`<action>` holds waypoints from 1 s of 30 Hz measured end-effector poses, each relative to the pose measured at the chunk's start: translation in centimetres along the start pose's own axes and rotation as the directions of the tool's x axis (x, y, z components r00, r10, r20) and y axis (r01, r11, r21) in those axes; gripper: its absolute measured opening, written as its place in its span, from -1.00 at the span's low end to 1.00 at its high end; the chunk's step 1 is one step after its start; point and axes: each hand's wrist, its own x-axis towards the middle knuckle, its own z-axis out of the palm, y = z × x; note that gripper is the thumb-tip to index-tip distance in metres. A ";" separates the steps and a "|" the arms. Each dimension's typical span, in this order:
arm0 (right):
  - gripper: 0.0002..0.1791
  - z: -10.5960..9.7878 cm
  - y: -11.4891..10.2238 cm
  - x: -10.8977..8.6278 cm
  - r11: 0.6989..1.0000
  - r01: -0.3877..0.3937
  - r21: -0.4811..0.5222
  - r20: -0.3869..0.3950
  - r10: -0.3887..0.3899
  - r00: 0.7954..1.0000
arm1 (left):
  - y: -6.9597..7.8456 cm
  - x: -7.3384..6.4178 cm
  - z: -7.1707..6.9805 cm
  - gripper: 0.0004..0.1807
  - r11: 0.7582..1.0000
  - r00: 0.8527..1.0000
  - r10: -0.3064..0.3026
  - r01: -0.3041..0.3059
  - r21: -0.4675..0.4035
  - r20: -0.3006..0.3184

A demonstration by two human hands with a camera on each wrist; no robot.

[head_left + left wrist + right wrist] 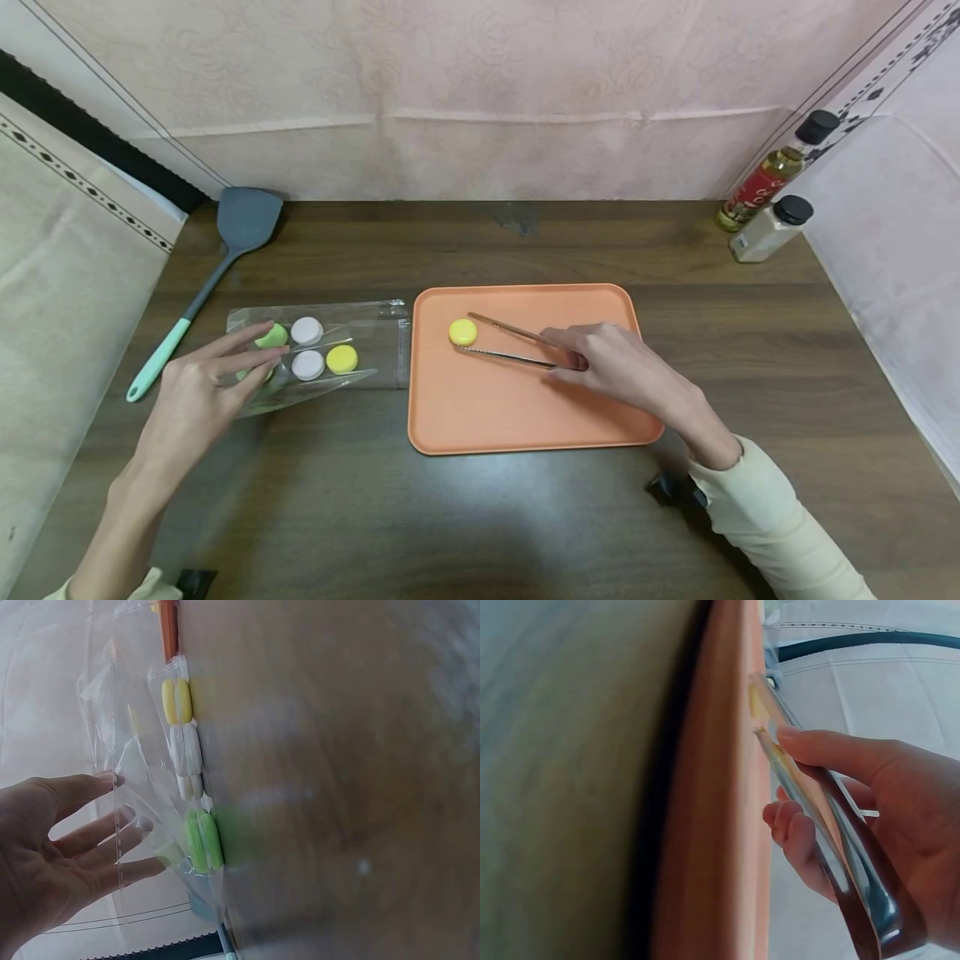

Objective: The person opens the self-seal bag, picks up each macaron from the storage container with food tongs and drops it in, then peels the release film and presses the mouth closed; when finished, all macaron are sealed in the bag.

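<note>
Grips metal tongs (874, 896) in the right hand (618, 367), with thumb and fingers curled round the two arms and the tips parted wide. Straddles a yellow macaron (462, 332) with those tips, at its 12 and 6 o'clock; cannot tell contact from a slim gap. Has this macaron flat on the orange tray (480, 417), toward 10 o'clock from its middle. Has the left hand (201, 386) over a clear plastic package (384, 342) at the tray's 9 o'clock, fingers nearly straight and thumb spread apart from them; cannot tell if touching the film. Covers part of a green macaron (276, 336) there, with two white macarons (306, 331) toward 3 and 4 o'clock from it, and another yellow one (342, 359) beyond. On the wooden table (360, 500), at 10 o'clock: a spatula (249, 218). Toward 2 o'clock: a red-labelled bottle (761, 185) just beside a black-capped jar (763, 235).
</note>
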 end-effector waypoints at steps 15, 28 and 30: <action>-0.69 0.6 -0.2 0.2 0.999 0.042 0.010 -0.022 -0.042 0.999 | 0.1 0.0 -0.1 -0.71 1.000 1.000 0.011 -0.011 0.014 0.005; -0.83 0.8 -2.8 2.8 0.978 0.177 0.108 0.022 -0.180 0.983 | 0.1 -0.2 -0.2 -0.70 1.000 1.000 0.002 -0.002 0.011 -0.001; -0.86 1.0 -3.2 3.4 0.979 0.183 0.096 0.037 -0.187 0.982 | 0.1 -0.2 -0.2 -0.70 1.000 1.000 -0.001 0.001 0.013 0.001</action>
